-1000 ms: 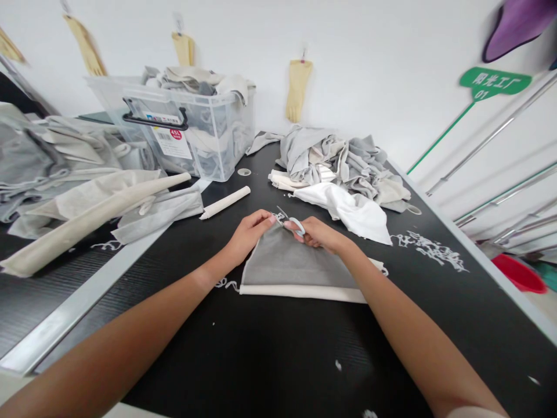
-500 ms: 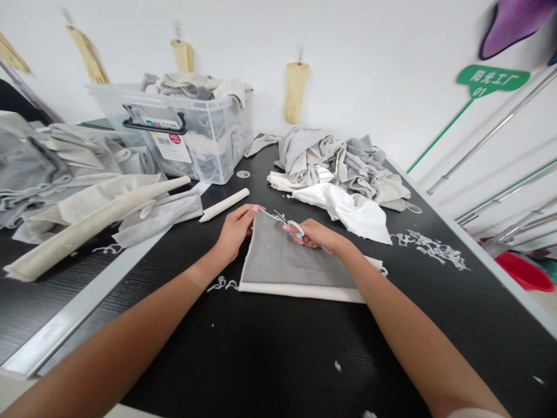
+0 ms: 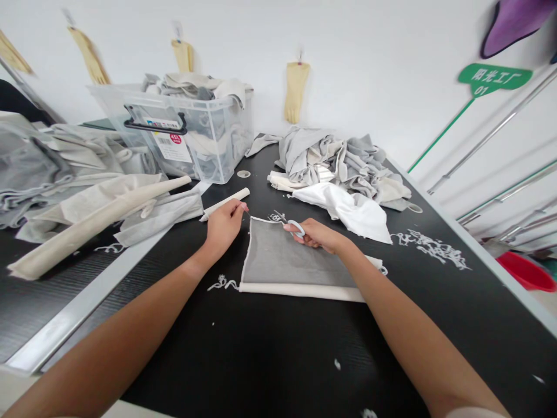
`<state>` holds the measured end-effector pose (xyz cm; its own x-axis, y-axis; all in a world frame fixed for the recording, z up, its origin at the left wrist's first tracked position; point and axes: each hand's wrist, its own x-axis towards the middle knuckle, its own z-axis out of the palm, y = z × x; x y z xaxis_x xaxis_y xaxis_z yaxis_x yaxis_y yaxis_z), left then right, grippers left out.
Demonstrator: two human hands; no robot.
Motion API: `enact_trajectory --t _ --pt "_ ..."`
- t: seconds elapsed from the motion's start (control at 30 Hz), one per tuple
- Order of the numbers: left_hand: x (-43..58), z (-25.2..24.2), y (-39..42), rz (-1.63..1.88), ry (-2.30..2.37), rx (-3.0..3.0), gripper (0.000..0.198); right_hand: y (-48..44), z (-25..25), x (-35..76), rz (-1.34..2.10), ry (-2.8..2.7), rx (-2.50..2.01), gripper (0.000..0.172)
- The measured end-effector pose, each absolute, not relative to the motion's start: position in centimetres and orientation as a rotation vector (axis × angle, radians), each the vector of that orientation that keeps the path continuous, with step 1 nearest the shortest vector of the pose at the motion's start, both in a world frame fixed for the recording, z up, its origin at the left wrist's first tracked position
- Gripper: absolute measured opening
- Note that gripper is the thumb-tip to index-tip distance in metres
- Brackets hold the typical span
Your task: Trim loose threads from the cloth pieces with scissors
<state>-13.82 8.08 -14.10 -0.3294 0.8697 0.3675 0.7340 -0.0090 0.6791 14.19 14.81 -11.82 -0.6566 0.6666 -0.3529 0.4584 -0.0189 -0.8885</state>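
Observation:
A grey cloth (image 3: 285, 255) with a cream rolled edge (image 3: 304, 291) lies flat on the black table in front of me. My right hand (image 3: 315, 235) is closed round the white handles of a pair of scissors (image 3: 296, 228), whose blades point up and left over the cloth's far edge. Just off the cloth's far left corner, my left hand (image 3: 226, 223) is pinched closed; what its fingertips hold is too small to make out. Loose white threads (image 3: 275, 217) lie by the scissor tips. More thread scraps (image 3: 223, 283) sit beside the near left corner.
Behind stands a clear plastic box (image 3: 221, 139) filled with cloths. A heap of grey cloths (image 3: 322, 157) and a white cloth (image 3: 348, 212) lie at the far right, with a thread pile (image 3: 435, 247) beside them. Rolled cream fabric (image 3: 100, 223) and more cloths cover the left.
My left hand has let go of the cloth's far left corner and moved a little left. My right hand and the scissors have stayed almost where they were.

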Motion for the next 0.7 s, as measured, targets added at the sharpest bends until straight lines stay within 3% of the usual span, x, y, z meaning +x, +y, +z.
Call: enact_trajectory --t 0.4,0.7 --pt "-16.6 -10.6 7.3 0.759 2.71 1.905 0.043 14.8 -11.8 14.3 1.732 -2.099 -1.185 0.063" --pt "-18.0 -10.5 7.4 0.674 2.748 1.853 0.042 14.6 -11.7 14.2 1.722 -2.091 -1.199 0.063"
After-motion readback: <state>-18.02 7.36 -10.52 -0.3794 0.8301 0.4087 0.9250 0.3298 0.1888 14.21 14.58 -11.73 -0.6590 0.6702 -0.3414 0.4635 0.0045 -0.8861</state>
